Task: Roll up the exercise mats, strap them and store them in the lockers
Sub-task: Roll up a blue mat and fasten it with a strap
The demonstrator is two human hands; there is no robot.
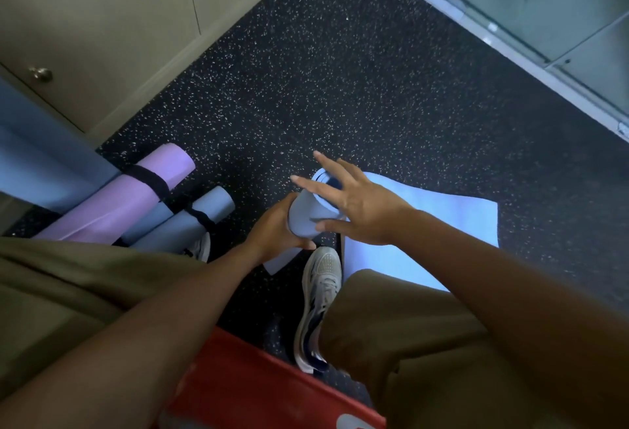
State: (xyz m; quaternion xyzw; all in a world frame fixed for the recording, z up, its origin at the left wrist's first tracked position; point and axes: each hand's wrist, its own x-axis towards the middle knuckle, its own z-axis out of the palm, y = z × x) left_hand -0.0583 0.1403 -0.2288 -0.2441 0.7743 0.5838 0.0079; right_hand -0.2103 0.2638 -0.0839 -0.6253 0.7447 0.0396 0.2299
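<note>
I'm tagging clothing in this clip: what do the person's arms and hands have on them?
Nothing shows on them: both forearms are bare up to the frame edge, with no sleeves in view. The left hand and right hand have no gloves, and no rings or watch can be seen.

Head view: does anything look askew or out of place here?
Mostly no. The blue mat is only part-rolled, and a loose corner sticks out below the left hand. The purple mat and slate-blue mat lie strapped on the floor, not in lockers.

speckled black floor (340, 64) carries strapped rolled mats (136, 200) (purple, blue) and a part-unrolled blue mat (425, 224).
</note>
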